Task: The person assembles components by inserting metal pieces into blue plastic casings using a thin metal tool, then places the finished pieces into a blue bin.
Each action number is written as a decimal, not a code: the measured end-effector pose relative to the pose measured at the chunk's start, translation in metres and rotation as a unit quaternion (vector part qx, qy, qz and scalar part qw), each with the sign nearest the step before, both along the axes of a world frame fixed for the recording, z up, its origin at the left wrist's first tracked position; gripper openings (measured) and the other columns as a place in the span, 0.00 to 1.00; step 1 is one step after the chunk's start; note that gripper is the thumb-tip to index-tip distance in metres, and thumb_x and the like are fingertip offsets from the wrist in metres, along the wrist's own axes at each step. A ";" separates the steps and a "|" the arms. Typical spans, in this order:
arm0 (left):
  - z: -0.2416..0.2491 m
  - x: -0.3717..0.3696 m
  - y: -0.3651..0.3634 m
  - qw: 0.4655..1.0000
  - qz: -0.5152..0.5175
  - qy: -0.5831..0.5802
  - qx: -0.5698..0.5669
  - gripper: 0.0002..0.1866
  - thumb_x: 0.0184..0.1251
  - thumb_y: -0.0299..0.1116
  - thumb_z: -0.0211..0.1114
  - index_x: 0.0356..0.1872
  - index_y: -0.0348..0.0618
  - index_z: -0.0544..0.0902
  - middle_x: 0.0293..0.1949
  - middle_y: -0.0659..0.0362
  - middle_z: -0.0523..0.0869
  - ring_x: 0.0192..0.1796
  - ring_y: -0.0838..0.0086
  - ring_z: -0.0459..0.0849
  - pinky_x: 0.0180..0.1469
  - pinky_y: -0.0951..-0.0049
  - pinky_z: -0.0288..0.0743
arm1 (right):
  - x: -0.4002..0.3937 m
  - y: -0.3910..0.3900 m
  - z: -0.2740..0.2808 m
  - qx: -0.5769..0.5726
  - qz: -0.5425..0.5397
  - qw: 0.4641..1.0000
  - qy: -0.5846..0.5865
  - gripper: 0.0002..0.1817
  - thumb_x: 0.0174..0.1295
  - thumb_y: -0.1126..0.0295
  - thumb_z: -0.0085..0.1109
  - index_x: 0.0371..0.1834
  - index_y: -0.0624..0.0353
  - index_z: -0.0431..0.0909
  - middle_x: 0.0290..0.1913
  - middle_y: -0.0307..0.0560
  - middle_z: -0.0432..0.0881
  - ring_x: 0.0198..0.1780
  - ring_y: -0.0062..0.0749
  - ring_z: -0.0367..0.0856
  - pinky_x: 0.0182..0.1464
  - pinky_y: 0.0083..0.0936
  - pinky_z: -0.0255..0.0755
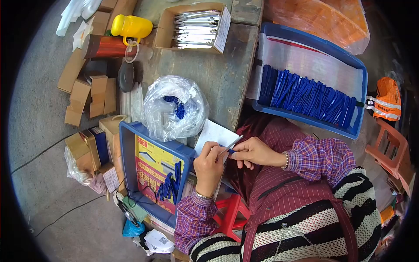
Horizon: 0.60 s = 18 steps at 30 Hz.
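Near the middle of the frame, your left hand (209, 167) and right hand (253, 152) met over a slim piece (236, 143), silvery at its upper end and blue lower down. Your left fingers were bent and drawn together at the piece; your right thumb and forefinger pinched it, with the other fingers curled below. The exact contact points were too small to tell.

A white sheet (214, 133) lay just behind your hands. Left of them, a blue tray (152, 206) held a yellow-and-red sheet (146, 170) and a few blue strips (168, 188). A clear bag (159, 118) with blue bits sat above that tray. At upper right, a larger tray (305, 119) held a long row of blue strips, and at top centre, a carton (164, 31) held silvery pieces (196, 31).
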<state>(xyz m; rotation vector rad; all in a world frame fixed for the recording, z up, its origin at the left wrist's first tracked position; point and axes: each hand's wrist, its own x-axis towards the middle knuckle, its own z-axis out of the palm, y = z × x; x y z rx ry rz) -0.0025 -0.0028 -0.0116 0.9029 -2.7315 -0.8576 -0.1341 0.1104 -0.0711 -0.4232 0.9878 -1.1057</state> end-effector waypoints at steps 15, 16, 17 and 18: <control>0.012 0.004 -0.004 0.986 0.068 0.061 0.137 0.10 0.51 0.18 0.67 0.35 0.38 0.83 0.30 0.60 0.80 0.23 0.80 0.75 0.25 0.81 0.66 | 0.000 0.000 0.001 -0.009 -0.006 1.000 0.024 0.13 0.63 0.67 0.55 0.35 0.67 0.82 0.21 0.43 0.82 0.15 0.17 0.75 0.19 0.17 0.70; 0.016 0.003 -0.003 0.974 0.100 0.097 0.179 0.09 0.50 0.17 0.67 0.33 0.37 0.82 0.28 0.63 0.80 0.23 0.85 0.70 0.25 0.84 0.61 | 0.000 0.000 0.002 -0.008 -0.007 1.000 0.023 0.13 0.63 0.67 0.55 0.36 0.67 0.82 0.21 0.43 0.82 0.15 0.17 0.74 0.19 0.17 0.70; 0.019 0.004 -0.001 0.974 0.099 0.097 0.179 0.09 0.50 0.17 0.67 0.33 0.37 0.82 0.28 0.63 0.80 0.23 0.85 0.70 0.25 0.84 0.61 | 0.000 0.000 0.002 -0.007 -0.009 1.000 0.024 0.13 0.63 0.67 0.55 0.36 0.67 0.82 0.21 0.43 0.82 0.15 0.17 0.74 0.19 0.17 0.70; 0.021 0.005 0.001 0.975 0.116 0.095 0.167 0.09 0.50 0.17 0.67 0.33 0.37 0.82 0.28 0.62 0.80 0.23 0.84 0.70 0.25 0.84 0.61 | 0.000 0.000 0.002 -0.004 -0.008 1.000 0.022 0.13 0.63 0.67 0.55 0.36 0.67 0.82 0.21 0.43 0.82 0.15 0.17 0.74 0.19 0.17 0.70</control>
